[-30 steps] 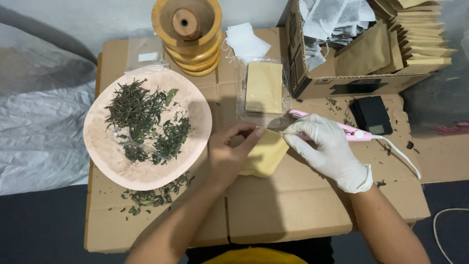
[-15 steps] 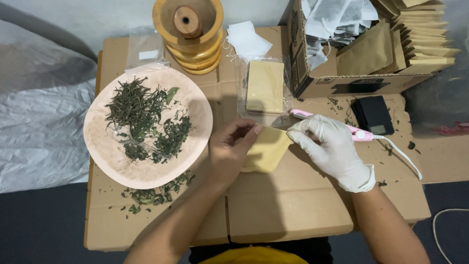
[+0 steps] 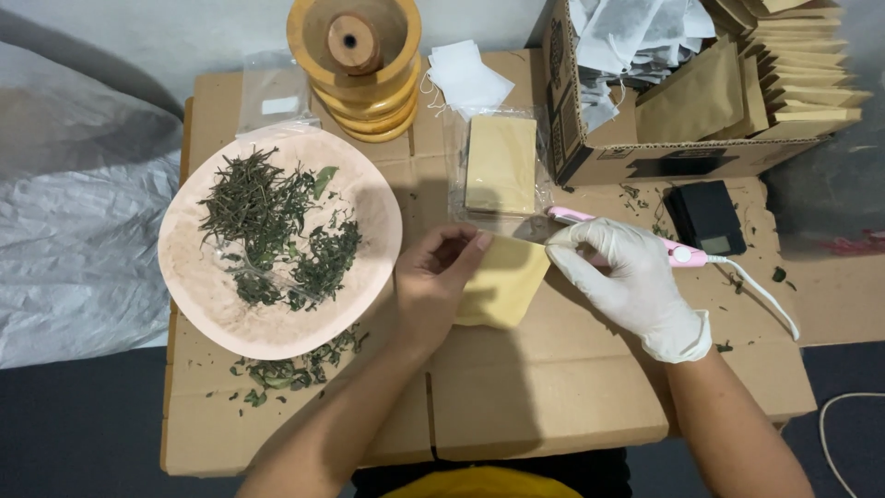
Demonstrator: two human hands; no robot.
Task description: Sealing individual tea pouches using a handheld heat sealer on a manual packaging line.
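My bare left hand point(image 3: 441, 277) holds the left edge of a small tan paper pouch point(image 3: 507, 281) lying on the cardboard surface point(image 3: 544, 397). My right hand point(image 3: 627, 277), in a white glove, grips a pink corded sealing tool point(image 3: 682, 255) whose tip meets the pouch's upper edge. Just beyond the pouch lies a clear bag of tan pouches point(image 3: 501, 164). To the left sits a pale pink dish point(image 3: 369, 267) with dried green leaves point(image 3: 277, 226).
A wooden round container point(image 3: 359, 55) stands at the back. A cardboard box point(image 3: 645, 152) of white filter bags and brown pouches sits back right, a small black scale point(image 3: 708, 217) beside it. Loose leaf bits point(image 3: 290, 369) lie in front of the dish. Grey plastic sheet point(image 3: 74, 231) at left.
The pouch has slid slightly right and lower under both hands; the hands stay on the pouch and tool with little other movement.
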